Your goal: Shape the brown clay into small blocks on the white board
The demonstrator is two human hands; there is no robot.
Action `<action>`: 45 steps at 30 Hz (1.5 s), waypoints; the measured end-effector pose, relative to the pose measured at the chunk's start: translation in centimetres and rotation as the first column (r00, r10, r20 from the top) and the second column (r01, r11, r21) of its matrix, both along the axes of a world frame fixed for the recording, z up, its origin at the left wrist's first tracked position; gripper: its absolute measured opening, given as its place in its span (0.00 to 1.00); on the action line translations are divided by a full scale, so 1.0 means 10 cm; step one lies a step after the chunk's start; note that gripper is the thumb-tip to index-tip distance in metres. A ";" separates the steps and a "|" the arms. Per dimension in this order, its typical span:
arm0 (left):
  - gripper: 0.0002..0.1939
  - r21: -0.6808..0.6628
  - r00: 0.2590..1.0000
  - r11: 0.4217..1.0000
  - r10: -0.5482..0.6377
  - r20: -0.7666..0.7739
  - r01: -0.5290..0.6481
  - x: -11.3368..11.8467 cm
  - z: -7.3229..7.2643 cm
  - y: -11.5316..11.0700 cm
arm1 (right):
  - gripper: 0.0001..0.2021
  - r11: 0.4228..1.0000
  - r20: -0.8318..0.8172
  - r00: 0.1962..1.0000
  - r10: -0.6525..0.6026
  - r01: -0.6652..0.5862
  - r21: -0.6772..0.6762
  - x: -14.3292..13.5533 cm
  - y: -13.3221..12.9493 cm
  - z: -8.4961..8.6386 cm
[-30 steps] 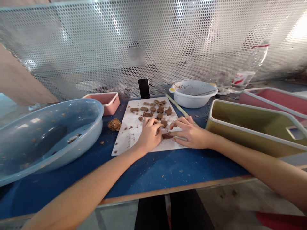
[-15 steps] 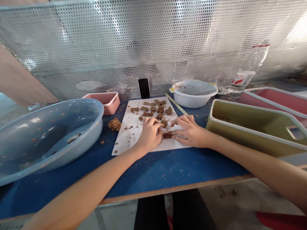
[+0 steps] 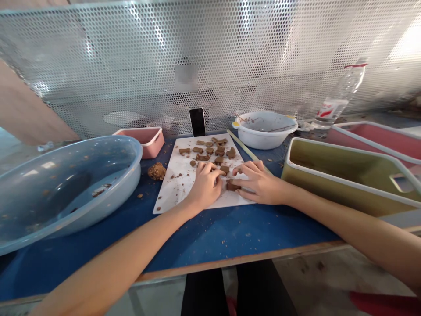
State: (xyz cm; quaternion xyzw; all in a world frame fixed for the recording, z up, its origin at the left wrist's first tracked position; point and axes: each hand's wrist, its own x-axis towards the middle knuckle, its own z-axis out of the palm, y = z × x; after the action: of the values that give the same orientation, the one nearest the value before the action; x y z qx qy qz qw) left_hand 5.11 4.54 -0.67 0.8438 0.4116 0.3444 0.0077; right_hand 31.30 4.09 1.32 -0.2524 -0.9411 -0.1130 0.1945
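Note:
On a white board (image 3: 177,180) lie several small brown shaped pieces of what looks like clay or dough (image 3: 203,157). My left hand (image 3: 207,184) rests on the board with curled fingers, their tips close to one brown piece (image 3: 224,169). Whatever is under those fingers is hidden. Opposite it, my right hand (image 3: 258,182) has its thumb and fingers at the right end of a darker brown block (image 3: 232,186) near the board's front edge. Crumbs are scattered around both hands.
A rough brown lump (image 3: 157,171) sits left of the board. Around it stand a large blue basin (image 3: 131,175), a pink bin (image 3: 154,147), a phone (image 3: 197,123), a white basin (image 3: 267,136), a pale stick (image 3: 243,145), an olive bin (image 3: 329,188) and a bottle (image 3: 332,107).
The darker brown block shows slightly farther right, and more of it is visible beside my right fingers. My left hand has hardly moved.

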 end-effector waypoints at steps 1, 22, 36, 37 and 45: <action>0.16 -0.002 1.000 1.000 0.000 -0.001 0.000 0.00 0.00 0.00 | 0.17 1.000 -0.003 1.000 0.002 -0.002 -0.004 0.00 0.00 0.00; 0.17 -0.010 1.000 1.000 -0.010 0.003 0.010 0.00 0.01 0.00 | 0.20 0.981 0.028 0.998 -0.054 0.058 -0.186 -0.01 -0.02 -0.01; 0.16 -0.022 1.000 1.000 0.010 -0.012 -0.010 0.00 0.00 0.00 | 0.24 0.957 0.095 0.995 -0.019 0.046 -0.287 0.10 0.12 -0.04; 0.16 -0.017 1.000 1.000 0.009 -0.010 -0.009 0.00 0.00 0.00 | 0.23 0.958 0.100 0.995 -0.020 0.047 -0.281 0.10 0.12 -0.04; 0.15 0.015 1.000 1.000 0.000 -0.001 0.000 0.00 -0.01 0.02 | 0.27 0.952 0.013 0.980 -0.199 0.196 -0.236 0.06 0.16 -0.08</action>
State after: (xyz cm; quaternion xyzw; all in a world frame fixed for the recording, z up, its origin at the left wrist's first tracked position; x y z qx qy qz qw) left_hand 5.11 4.75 -0.75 0.8439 0.4090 0.3472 0.0012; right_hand 31.93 5.69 0.54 -0.3671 -0.9169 -0.0179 0.1559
